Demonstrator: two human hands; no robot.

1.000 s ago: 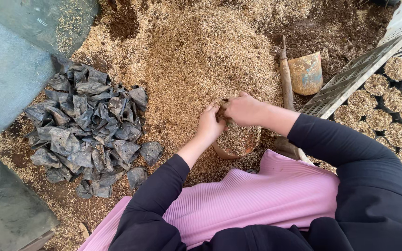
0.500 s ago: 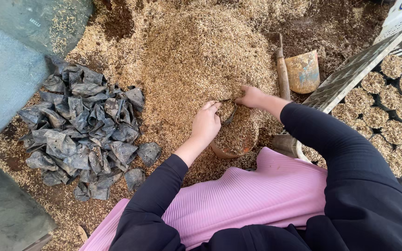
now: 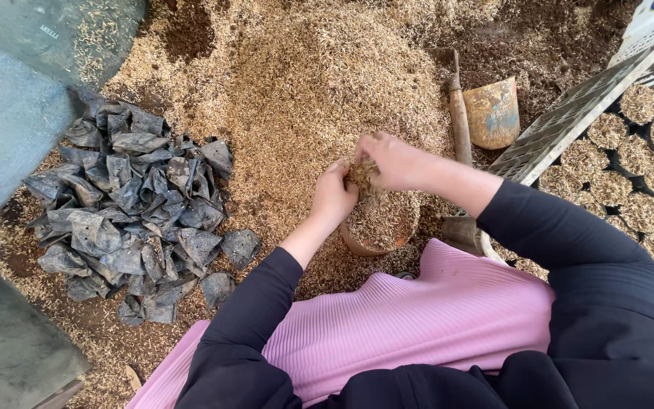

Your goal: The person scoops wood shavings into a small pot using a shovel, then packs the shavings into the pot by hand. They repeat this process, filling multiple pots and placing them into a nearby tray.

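The left hand (image 3: 334,198) curls against the near-left rim of a small brown pot (image 3: 378,227), fingers closed on its edge. The right hand (image 3: 389,160) hangs just above the pot's far side, fingers bunched around a clump of husk (image 3: 361,174) — some of it trailing down into the pot, which is already heaped nearly full. The pot sits on the ground at the near edge of a wide husk pile (image 3: 304,83), just ahead of the person's pink lap. Left of the hands lies a heap of crumpled black bags (image 3: 126,212). To the right, a trowel (image 3: 486,113) rests on the pile, and beyond it a white crate (image 3: 562,136) holds rows of filled pots (image 3: 637,204).
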